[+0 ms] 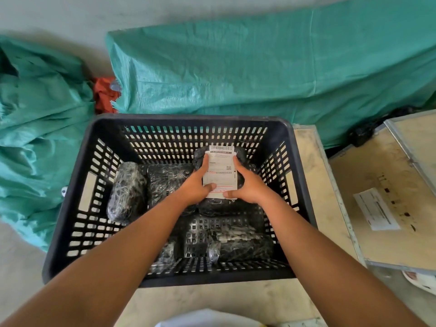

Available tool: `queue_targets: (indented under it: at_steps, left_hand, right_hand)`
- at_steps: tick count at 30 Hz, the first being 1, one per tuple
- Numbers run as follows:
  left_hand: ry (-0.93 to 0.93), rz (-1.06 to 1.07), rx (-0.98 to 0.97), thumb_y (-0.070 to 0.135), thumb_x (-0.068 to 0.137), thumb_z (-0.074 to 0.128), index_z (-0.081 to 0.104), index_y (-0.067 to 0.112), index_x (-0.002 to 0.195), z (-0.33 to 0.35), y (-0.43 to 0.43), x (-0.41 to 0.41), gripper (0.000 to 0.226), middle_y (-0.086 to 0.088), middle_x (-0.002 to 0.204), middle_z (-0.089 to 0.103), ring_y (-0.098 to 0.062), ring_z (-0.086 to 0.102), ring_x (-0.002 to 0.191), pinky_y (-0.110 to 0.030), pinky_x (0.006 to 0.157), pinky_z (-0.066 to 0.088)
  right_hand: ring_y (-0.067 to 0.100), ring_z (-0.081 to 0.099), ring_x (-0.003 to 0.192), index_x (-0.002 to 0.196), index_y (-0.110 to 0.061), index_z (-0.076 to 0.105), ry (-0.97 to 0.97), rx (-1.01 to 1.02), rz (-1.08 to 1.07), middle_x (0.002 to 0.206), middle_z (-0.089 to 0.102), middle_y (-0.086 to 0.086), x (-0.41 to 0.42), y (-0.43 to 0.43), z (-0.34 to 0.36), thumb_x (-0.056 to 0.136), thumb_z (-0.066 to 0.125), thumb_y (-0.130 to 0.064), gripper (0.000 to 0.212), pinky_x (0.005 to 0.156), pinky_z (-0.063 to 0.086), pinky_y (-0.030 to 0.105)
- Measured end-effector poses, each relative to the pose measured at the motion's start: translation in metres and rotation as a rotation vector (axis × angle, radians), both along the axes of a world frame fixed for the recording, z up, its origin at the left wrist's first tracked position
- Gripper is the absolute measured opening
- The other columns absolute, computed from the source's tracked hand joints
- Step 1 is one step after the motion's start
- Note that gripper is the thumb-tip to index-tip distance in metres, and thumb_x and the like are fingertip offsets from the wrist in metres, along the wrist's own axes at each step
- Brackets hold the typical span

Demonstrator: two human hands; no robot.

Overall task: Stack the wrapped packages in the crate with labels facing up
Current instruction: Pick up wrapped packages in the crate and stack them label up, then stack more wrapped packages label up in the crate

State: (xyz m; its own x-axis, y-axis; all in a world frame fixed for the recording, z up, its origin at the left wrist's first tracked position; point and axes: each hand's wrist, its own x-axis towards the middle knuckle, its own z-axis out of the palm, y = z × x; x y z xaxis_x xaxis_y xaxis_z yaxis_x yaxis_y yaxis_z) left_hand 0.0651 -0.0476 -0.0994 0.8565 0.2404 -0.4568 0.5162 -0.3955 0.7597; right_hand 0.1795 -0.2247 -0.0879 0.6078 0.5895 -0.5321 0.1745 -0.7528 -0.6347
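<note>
A black slotted crate (70, 185) holds several black wrapped packages. At its far right, one package (220, 172) lies with a white shipping label facing up. My left hand (197, 185) grips its left edge and my right hand (247, 185) grips its right edge, thumbs pressed on the label's near end. Another wrapped package (127, 192) leans against the left wall, a flat one (165, 178) lies beside it, and one more (240, 246) rests at the near right. No labels show on those three.
Green woven sacks (259, 67) lie behind the crate and to its left (35, 126), with an orange-red cloth (103, 93) between them. A wooden board with a paper sheet (375, 208) lies to the right. The crate stands on a pale platform (313, 173).
</note>
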Motion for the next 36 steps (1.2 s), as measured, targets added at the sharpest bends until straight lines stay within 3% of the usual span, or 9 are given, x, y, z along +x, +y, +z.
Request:
queue_targets:
  at_steps: [3,10,16,19,22,26,29,32,36]
  left_hand:
    - [-0.019,0.051,0.015,0.016,0.093,0.071,-0.002,0.039,0.16,0.0,0.0,0.001,0.102,0.0,0.158,0.041,-0.014,0.057,0.112,-0.033,0.093,0.055]
    - [0.032,0.093,0.093,0.015,0.091,0.072,0.0,0.037,0.161,0.015,-0.009,0.004,0.103,-0.001,0.139,0.057,-0.019,0.067,0.098,-0.031,0.074,0.058]
    - [-0.085,0.101,0.079,0.026,0.086,0.08,0.038,0.027,0.156,0.06,-0.006,0.004,0.081,-0.003,0.162,0.032,-0.027,0.041,0.143,-0.04,0.114,0.039]
    - [-0.177,0.015,-0.041,0.033,0.086,0.079,0.059,0.036,0.138,0.089,-0.009,-0.015,0.056,0.008,0.149,0.053,-0.014,0.058,0.129,-0.036,0.105,0.049]
    - [-0.181,-0.104,-0.171,0.028,0.086,0.08,0.068,0.044,0.116,0.102,-0.022,-0.039,0.035,0.014,0.129,0.067,-0.002,0.071,0.104,-0.03,0.094,0.057]
    - [-0.115,-0.21,-0.205,0.026,0.085,0.082,0.071,0.035,0.121,0.097,-0.038,-0.061,0.039,0.015,0.129,0.068,-0.005,0.069,0.11,-0.027,0.098,0.055]
    - [0.032,-0.39,-0.236,0.029,0.081,0.085,0.076,0.034,0.117,0.088,-0.039,-0.073,0.037,0.017,0.132,0.067,-0.004,0.063,0.121,-0.028,0.107,0.047]
    - [0.097,-0.533,-0.175,0.028,0.08,0.085,0.076,0.029,0.118,0.08,-0.04,-0.078,0.039,0.011,0.14,0.062,-0.005,0.059,0.126,-0.032,0.111,0.045]
    - [0.088,-0.584,-0.125,0.03,0.08,0.086,0.073,0.031,0.125,0.073,-0.045,-0.081,0.047,0.014,0.142,0.061,0.003,0.056,0.124,-0.029,0.109,0.046]
  right_hand:
    - [0.027,0.039,0.144,0.16,-0.044,0.001,0.003,-0.007,-0.008,0.164,0.034,0.002,0.0,0.0,0.0,0.071,0.092,-0.035,0.128,0.102,0.035,0.026]
    - [0.029,0.043,0.142,0.161,-0.043,0.001,-0.026,-0.044,-0.017,0.162,0.038,0.006,-0.008,0.004,0.012,0.073,0.091,-0.033,0.127,0.11,0.039,0.036]
    - [0.025,0.04,0.145,0.163,-0.035,0.017,-0.061,0.066,-0.014,0.164,0.035,0.002,-0.01,-0.01,0.057,0.081,0.087,-0.025,0.108,0.112,0.036,0.03]
    - [0.025,0.042,0.145,0.16,-0.037,0.03,-0.029,0.1,0.0,0.164,0.035,-0.001,-0.019,-0.033,0.085,0.081,0.086,-0.034,0.096,0.117,0.038,0.043]
    - [0.017,0.046,0.138,0.154,-0.041,0.04,0.055,0.057,0.034,0.161,0.041,-0.001,-0.036,-0.06,0.103,0.082,0.086,-0.036,0.086,0.097,0.047,0.032]
    - [0.011,0.057,0.124,0.131,-0.047,0.065,0.092,-0.055,0.117,0.144,0.053,-0.008,-0.058,-0.085,0.11,0.083,0.085,-0.02,0.059,0.095,0.053,0.035]
    - [0.007,0.07,0.091,0.101,-0.049,0.073,0.077,-0.178,0.204,0.117,0.057,-0.014,-0.069,-0.09,0.107,0.081,0.083,-0.004,0.05,0.072,0.056,0.027]
    - [0.018,0.058,0.123,0.097,-0.046,0.073,0.085,-0.261,0.273,0.141,0.054,-0.008,-0.076,-0.09,0.1,0.074,0.089,-0.007,0.047,0.084,0.045,0.029]
    - [0.02,0.059,0.12,0.091,-0.043,0.072,0.094,-0.253,0.26,0.135,0.059,-0.005,-0.077,-0.088,0.094,0.07,0.092,-0.008,0.045,0.091,0.049,0.034]
